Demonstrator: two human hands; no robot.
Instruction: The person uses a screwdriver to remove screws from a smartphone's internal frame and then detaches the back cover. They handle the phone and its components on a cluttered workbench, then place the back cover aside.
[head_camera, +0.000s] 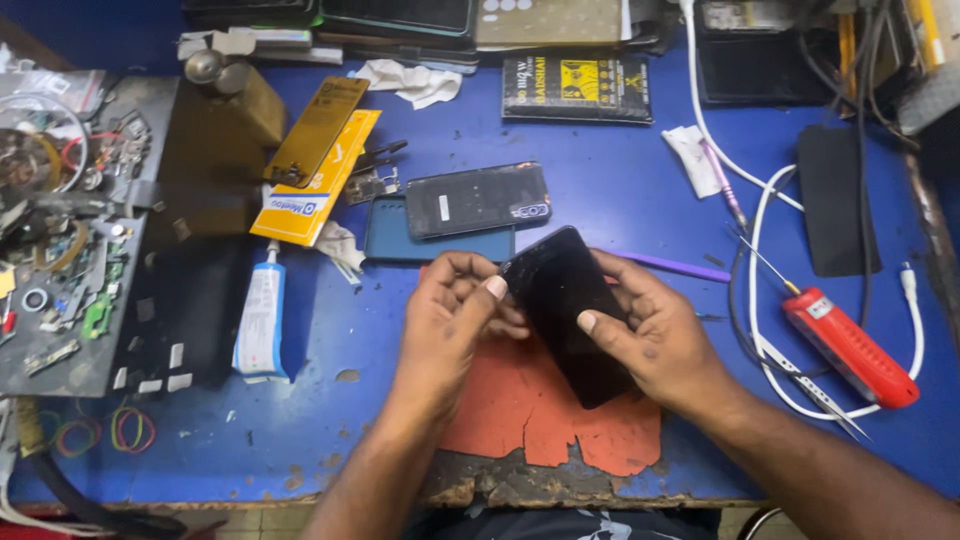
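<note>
I hold a black phone (565, 310) tilted over the torn orange mat (545, 415) at the near edge of the blue worktop (620, 190). My right hand (655, 340) cradles it from beneath, thumb pressed on the glass. My left hand (450, 320) curls closed around its upper left corner, thumb on the edge. Just beyond lie another dark phone (478, 199) on a blue case (400, 240), a glue tube (262, 315) to the left, and a red screwdriver (848, 345) on the right.

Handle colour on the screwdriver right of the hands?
Red handle on the screwdriver, clearest in the head view.
</note>
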